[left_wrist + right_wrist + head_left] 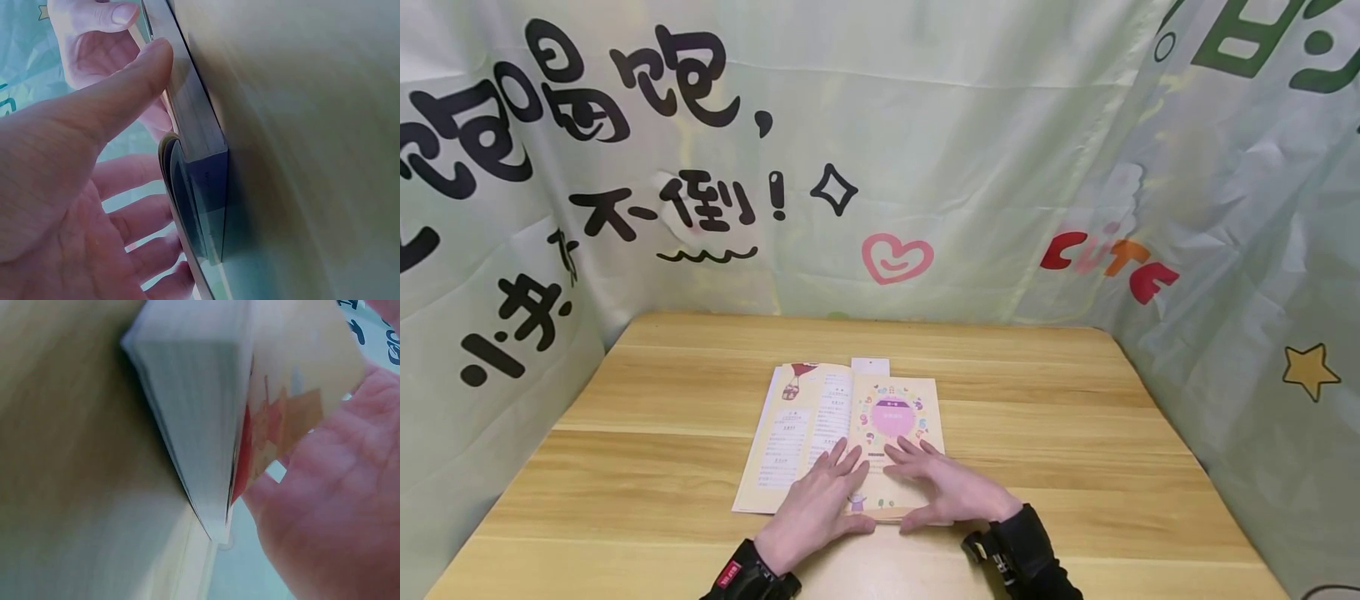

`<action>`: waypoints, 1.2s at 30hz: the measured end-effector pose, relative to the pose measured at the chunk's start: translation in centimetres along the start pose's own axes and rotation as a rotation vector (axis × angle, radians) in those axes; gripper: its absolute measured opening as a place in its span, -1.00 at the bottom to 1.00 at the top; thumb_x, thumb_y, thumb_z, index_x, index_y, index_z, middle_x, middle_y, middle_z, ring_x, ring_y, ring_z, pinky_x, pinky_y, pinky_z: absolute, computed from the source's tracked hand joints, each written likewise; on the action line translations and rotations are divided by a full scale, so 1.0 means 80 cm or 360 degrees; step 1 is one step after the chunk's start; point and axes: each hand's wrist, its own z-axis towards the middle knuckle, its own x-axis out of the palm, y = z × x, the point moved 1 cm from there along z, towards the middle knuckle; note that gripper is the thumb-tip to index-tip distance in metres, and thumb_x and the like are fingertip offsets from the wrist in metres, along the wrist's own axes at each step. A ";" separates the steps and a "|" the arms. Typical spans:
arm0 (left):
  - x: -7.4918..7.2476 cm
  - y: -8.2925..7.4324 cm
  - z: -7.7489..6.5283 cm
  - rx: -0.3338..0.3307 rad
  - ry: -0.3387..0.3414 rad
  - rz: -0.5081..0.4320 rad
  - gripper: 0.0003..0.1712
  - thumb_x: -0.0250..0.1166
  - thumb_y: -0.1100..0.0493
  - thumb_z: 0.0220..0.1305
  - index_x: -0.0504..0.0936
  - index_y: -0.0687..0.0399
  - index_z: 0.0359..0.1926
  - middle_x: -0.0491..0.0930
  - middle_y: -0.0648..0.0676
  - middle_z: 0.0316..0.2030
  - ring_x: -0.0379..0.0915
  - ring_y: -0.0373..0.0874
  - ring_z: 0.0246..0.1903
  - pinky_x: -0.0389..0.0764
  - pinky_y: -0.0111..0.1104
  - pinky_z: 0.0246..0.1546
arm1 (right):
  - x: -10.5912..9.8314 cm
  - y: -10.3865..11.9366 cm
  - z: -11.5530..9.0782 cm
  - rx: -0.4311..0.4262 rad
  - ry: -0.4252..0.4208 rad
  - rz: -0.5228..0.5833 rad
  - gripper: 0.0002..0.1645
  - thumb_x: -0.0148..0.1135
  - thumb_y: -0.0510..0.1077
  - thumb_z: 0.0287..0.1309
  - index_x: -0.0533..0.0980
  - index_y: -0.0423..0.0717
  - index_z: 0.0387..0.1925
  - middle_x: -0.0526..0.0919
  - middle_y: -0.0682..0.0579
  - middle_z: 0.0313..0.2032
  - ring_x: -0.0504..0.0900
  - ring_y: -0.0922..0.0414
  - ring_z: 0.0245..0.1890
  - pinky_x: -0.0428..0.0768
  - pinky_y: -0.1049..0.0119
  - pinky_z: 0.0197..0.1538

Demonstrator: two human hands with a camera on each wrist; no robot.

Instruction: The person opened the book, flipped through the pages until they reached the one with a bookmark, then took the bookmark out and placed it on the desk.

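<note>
A thick paperback book (pixel 925 396) lies open on the wooden table, near its front pages. Columns of small print and a hot-air balloon fill its left page (pixel 786 442), while a pink circle ringed by small pictures marks the right page. My left hand (pixel 822 504) rests across the lower middle of the book, fingers spread, thumb by the bottom edge. On the lower right page lies my right hand (pixel 958 493), fingers extended. In the left wrist view, the left thumb touches the page block (pixel 190 112) near the dark spine (pixel 211 187). The right wrist view shows the thick page edges (pixel 194 419) beside my palm.
A white card-like strip (pixel 870 365) sticks out above the book's top edge. Around the wooden table (pixel 1075 400) hangs a printed cloth (pixel 985 167) with lettering, a heart and a star. Both wrists carry black bands (pixel 1026 550). A dark cable (pixel 1330 588) shows at the lower right.
</note>
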 end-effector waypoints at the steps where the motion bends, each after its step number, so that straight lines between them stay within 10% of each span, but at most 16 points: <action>1: 0.000 0.000 0.000 0.0002 0.0004 -0.0006 -0.09 0.38 -0.26 -0.07 0.51 0.26 0.21 0.34 0.29 0.29 0.02 0.20 0.35 0.23 0.05 0.32 | 0.000 0.000 0.000 0.0005 0.0004 0.0007 -0.14 0.41 0.12 -0.08 0.43 -0.22 0.24 0.17 -0.17 0.40 -0.05 -0.15 0.42 -0.07 -0.23 0.40; 31: -0.009 0.002 -0.003 0.0008 0.0061 -0.0084 -0.28 0.30 -0.18 0.09 0.57 0.18 0.17 0.39 0.27 0.26 -0.02 0.20 0.36 0.18 0.11 0.32 | -0.011 0.007 -0.004 0.0151 -0.0117 0.0090 -0.53 0.24 0.16 0.15 0.66 -0.02 -0.02 0.52 -0.11 0.18 0.26 -0.25 0.28 0.19 -0.34 0.27; 36: -0.010 0.000 -0.004 0.0009 0.0061 -0.0105 -0.33 0.30 -0.16 0.12 0.59 0.20 0.14 0.41 0.27 0.24 -0.01 0.21 0.36 0.17 0.11 0.32 | -0.010 0.004 0.001 0.0020 -0.0218 0.0111 -0.65 0.31 0.04 0.11 0.70 -0.06 -0.14 0.72 0.01 -0.08 0.56 0.07 0.07 0.21 -0.24 0.32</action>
